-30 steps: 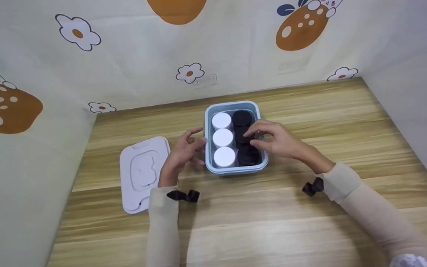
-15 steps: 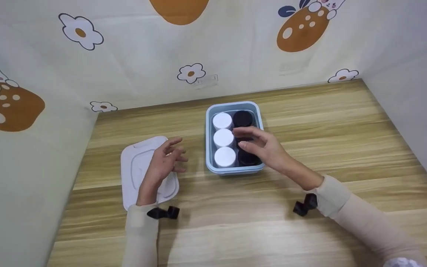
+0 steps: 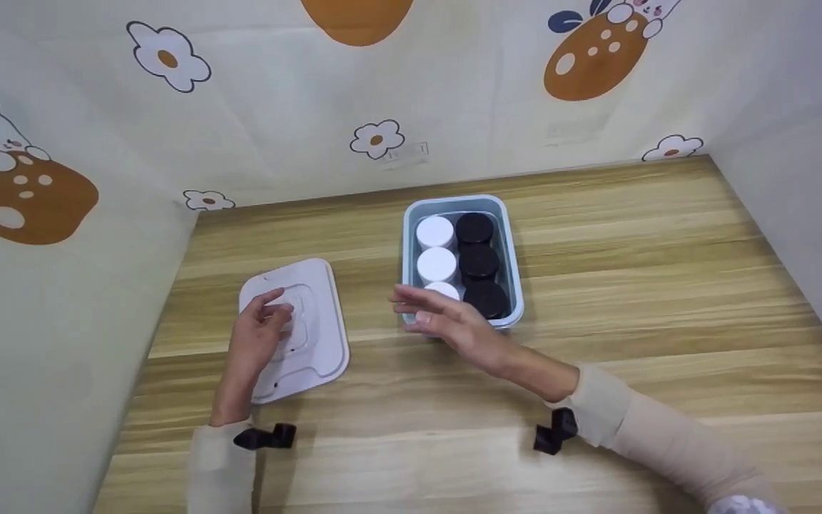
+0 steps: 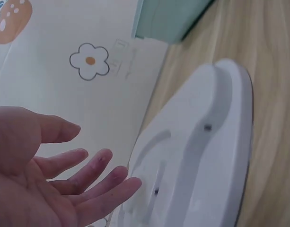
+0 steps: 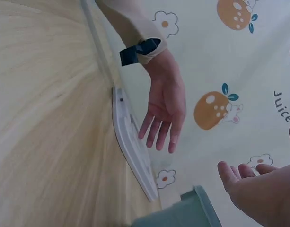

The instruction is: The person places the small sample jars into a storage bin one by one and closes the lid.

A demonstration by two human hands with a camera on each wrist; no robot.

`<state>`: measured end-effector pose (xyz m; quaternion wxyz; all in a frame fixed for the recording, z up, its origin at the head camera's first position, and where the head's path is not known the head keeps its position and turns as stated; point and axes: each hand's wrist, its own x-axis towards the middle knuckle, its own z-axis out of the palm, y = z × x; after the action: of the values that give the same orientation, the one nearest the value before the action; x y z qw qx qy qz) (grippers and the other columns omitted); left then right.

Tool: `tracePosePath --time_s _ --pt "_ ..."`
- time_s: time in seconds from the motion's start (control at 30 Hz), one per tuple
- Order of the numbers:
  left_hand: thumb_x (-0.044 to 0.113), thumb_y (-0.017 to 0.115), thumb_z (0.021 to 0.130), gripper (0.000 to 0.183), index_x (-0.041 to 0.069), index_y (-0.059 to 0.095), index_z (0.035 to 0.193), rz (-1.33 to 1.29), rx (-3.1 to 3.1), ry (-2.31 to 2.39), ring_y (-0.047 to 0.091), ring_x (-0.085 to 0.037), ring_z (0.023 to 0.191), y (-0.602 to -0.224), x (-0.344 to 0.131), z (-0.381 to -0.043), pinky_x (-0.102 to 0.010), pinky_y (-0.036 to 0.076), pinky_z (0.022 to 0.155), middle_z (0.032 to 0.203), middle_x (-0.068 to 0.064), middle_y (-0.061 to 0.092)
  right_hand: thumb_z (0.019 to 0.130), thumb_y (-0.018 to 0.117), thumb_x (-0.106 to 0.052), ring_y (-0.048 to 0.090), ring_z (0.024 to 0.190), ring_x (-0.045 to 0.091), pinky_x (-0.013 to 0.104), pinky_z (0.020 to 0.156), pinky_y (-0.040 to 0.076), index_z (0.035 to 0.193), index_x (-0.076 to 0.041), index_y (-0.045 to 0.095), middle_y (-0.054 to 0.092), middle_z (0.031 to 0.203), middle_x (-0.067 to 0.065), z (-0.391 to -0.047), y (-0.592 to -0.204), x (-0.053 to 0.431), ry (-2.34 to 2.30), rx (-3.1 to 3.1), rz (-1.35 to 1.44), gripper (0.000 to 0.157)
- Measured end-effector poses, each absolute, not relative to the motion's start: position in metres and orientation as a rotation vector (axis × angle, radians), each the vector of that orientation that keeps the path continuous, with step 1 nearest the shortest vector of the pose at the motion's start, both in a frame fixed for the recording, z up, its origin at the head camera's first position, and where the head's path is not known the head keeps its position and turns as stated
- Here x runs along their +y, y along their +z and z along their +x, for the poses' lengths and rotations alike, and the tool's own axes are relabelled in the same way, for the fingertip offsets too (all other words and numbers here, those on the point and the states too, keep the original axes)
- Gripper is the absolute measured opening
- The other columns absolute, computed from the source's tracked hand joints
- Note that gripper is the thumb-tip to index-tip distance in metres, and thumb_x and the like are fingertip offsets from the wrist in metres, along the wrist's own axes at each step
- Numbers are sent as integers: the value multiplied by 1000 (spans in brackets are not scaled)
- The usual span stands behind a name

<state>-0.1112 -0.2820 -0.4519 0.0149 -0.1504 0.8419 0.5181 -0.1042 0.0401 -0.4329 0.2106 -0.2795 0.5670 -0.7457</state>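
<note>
My left hand (image 3: 257,335) hovers over the white lid (image 3: 322,321) on the left of the table, its fingers relaxed and holding nothing. In the left wrist view the fingers are spread loosely beside the lid (image 4: 206,156). My right hand (image 3: 461,332), fingers extended, is over the near left corner of the light blue box (image 3: 516,285) and holds nothing. Inside the box stand two rows of round-topped containers. White tops (image 3: 437,265) fill the left row, the nearest partly hidden by my right hand; black tops (image 3: 479,262) fill the right row.
The wood-grain table (image 3: 639,285) is bounded by a patterned cloth wall (image 3: 275,107) at the back and sides. Bare table lies between lid and box. A black wrist mount (image 3: 556,430) sits at my right cuff, another mount (image 3: 265,436) at my left.
My left hand has left the box's side and moved left, over the lid. My right hand has lifted off the black tops and shifted left and nearer. The box and lid have stayed put.
</note>
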Motion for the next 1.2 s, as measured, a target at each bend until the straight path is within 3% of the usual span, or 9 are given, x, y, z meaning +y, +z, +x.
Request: tracePosePath --time_s 0.2,0.27,0.4,0.5,0.7,0.93,1.2 --pt "13 48 104 43 -2 47 145 -556 2730 1492 59 -31 119 -452 -301 -106 -8 51 80 132 -29 59 103 42 -11 30 147 47 59 121 36 152 12 24 29 158 32 -97 -442 18 -1963 1567 -782 57" --pt "13 47 104 44 -3 46 145 -590 2757 1457 58 -34 120 -454 -307 -105 -13 50 85 132 -31 58 103 41 -12 31 147 46 60 121 34 153 11 24 29 159 30 -95 -446 10 -1922 1587 -756 57" --pt "13 45 104 47 -5 42 147 -653 2746 1453 53 -39 127 -457 -316 -102 -37 49 105 135 -33 54 105 43 -15 32 147 44 53 123 36 154 8 26 30 160 26 -97 -457 -5 -1875 1613 -660 56" --pt "13 45 104 47 -6 41 147 -686 2720 1465 51 -41 129 -458 -321 -100 -49 47 110 138 -34 52 106 44 -18 34 146 43 48 123 37 154 6 28 31 160 25 -101 -466 -15 -1871 1610 -562 57" --pt "14 46 102 52 -10 37 148 -715 2730 1340 45 -48 136 -460 -331 -100 -56 44 115 145 -37 45 104 47 -22 35 147 41 49 124 36 155 3 27 30 161 23 -111 -480 -31 -1925 1546 -345 60" --pt "21 45 101 63 -15 27 150 -765 2739 1091 31 -53 143 -464 -340 -101 -60 33 121 152 -39 31 100 53 -16 46 139 38 46 117 45 154 5 30 33 159 24 -113 -489 -53 -1974 1573 -203 62" --pt "33 38 105 61 -16 41 143 -666 2637 1165 45 -50 135 -464 -337 -93 -58 44 114 144 -39 44 96 55 -13 50 136 39 42 117 47 152 9 30 32 158 28 -112 -495 -74 -1978 1615 -132 65"
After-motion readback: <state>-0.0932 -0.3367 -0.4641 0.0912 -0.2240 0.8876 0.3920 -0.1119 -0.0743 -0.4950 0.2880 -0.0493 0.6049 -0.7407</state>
